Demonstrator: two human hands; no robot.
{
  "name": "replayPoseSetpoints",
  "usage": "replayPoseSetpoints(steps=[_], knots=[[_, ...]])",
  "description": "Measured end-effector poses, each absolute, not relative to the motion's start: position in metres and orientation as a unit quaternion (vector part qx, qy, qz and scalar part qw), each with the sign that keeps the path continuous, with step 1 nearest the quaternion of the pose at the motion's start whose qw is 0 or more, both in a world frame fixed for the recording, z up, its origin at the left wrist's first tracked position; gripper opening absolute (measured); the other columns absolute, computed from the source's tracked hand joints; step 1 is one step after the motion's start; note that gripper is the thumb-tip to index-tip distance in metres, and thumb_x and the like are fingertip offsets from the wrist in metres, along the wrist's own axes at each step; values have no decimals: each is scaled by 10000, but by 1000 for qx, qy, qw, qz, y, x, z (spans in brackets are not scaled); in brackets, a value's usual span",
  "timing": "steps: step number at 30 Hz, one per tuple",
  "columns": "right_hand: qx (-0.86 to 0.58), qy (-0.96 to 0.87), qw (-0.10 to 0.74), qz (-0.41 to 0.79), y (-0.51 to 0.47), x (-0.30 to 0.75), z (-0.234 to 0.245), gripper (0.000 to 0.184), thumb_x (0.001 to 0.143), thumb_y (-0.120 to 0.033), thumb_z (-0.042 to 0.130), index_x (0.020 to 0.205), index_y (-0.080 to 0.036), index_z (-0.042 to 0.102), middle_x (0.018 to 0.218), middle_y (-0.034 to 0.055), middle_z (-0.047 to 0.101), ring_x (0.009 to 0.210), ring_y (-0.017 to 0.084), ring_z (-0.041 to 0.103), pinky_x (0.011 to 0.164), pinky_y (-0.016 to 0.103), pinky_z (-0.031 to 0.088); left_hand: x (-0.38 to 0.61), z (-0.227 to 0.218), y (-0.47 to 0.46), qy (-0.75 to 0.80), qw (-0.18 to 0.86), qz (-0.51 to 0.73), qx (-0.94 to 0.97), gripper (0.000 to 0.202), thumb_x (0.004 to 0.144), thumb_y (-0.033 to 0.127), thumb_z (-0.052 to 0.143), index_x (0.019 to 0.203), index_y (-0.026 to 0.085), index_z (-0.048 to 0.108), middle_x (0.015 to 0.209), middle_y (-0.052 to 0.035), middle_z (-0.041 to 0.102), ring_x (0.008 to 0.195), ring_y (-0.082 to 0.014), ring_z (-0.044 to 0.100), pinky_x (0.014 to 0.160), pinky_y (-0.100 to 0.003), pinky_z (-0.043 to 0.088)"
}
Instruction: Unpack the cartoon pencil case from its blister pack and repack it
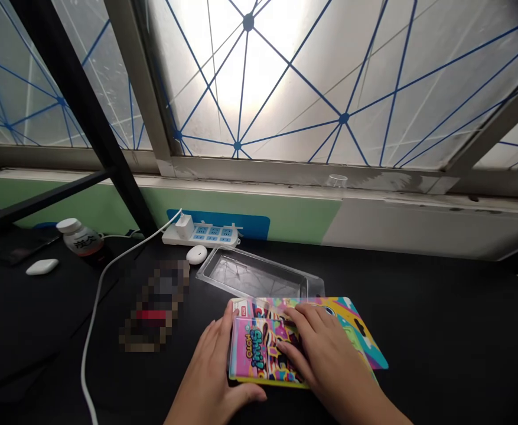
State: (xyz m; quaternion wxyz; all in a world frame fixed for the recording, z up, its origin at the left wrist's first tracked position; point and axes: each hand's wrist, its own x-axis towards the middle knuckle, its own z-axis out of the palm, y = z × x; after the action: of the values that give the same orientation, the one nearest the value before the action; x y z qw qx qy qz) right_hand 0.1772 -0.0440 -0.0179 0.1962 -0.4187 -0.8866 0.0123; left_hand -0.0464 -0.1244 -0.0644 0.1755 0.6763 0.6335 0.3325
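A glossy, colourful flat pack (263,354), pink with "Shiri MOTO"-like lettering, rests on the black desk. Beneath it and to its right lies a bright printed card (365,333), partly covered. My left hand (214,366) holds the pack's left side, index finger along the left edge and thumb at the front edge. My right hand (329,354) lies over the right part of the pack with fingers stretched forward and thumb apart, hiding some of the print. Just behind the pack sits a clear plastic tray (259,274).
A white power strip (201,233) with a plugged charger stands against the wall; its white cable (97,295) runs down the left. Nearby are a round white case (196,255), a pixelated object (156,307), a bottle (81,236) and a white case (42,267). A black frame post (85,106) rises at left.
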Motion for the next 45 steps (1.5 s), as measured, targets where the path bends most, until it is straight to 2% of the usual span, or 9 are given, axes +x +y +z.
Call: replayPoseSetpoints(steps=[6,11,14,20,27,32,38,42,45], knots=[[-411,-893,180,20,-30,183,-20,429,961,-479,514,1296,-224,594,1239,134,676,1106,331,625,930,513,499,-51,-67,-122,616,143,293,717,1399,662,345,899,1572,320,-163,1578,-192,356,1344,-412,482,1070,-587,433],[-410,-901,134,-38,5,201,-20,614,937,-641,467,1382,-225,543,1424,169,573,1257,397,557,1028,692,360,-54,-67,-118,603,119,281,737,1400,688,414,882,1561,296,-207,1584,-217,333,1317,-419,510,1045,-578,459],[-418,-892,163,-63,11,210,-19,556,951,-595,469,1352,-223,570,1476,177,517,1283,385,541,1027,661,382,-55,-67,-118,611,132,269,733,1354,718,431,858,1570,277,-183,1565,-198,381,1346,-404,481,1069,-564,441],[-352,-919,169,49,-16,208,-20,344,956,-430,566,1254,-265,611,1198,90,705,1062,257,672,874,385,552,-54,-67,-119,612,128,268,733,1313,710,415,857,1590,272,-109,1534,-162,442,1337,-382,490,1065,-535,455],[-407,-889,201,62,-20,188,-27,205,995,-376,485,1026,-225,621,952,87,689,840,266,665,723,411,545,-48,-66,-118,607,92,266,743,1242,730,398,827,1600,235,-44,1507,-158,482,1306,-373,529,1067,-532,460],[-422,-883,206,3,-21,176,-31,277,1024,-286,378,836,-204,566,800,73,597,691,238,590,615,387,500,-49,-66,-118,602,70,264,750,1220,768,393,791,1596,193,-82,1544,-184,424,1320,-372,520,1084,-520,442],[-402,-875,261,-70,-22,173,-22,266,1023,-182,345,857,-177,553,816,87,581,718,232,572,640,387,508,-41,-56,-118,630,106,307,705,1192,778,377,783,1599,221,-66,1454,-161,535,1290,-362,539,1069,-521,444],[-362,-864,333,-107,-31,179,-10,134,1001,-146,430,963,-156,557,935,115,624,850,240,602,766,406,530,-47,-50,-117,630,161,289,703,985,836,476,725,1600,245,148,1473,-144,518,1349,-361,479,1096,-544,415],[-289,-877,364,-120,-47,191,3,105,960,-89,502,1005,-160,565,959,98,657,912,224,628,934,442,493,-62,-48,-122,599,221,279,717,796,917,664,501,1567,249,304,1568,-129,404,1442,-374,353,1144,-567,350]])
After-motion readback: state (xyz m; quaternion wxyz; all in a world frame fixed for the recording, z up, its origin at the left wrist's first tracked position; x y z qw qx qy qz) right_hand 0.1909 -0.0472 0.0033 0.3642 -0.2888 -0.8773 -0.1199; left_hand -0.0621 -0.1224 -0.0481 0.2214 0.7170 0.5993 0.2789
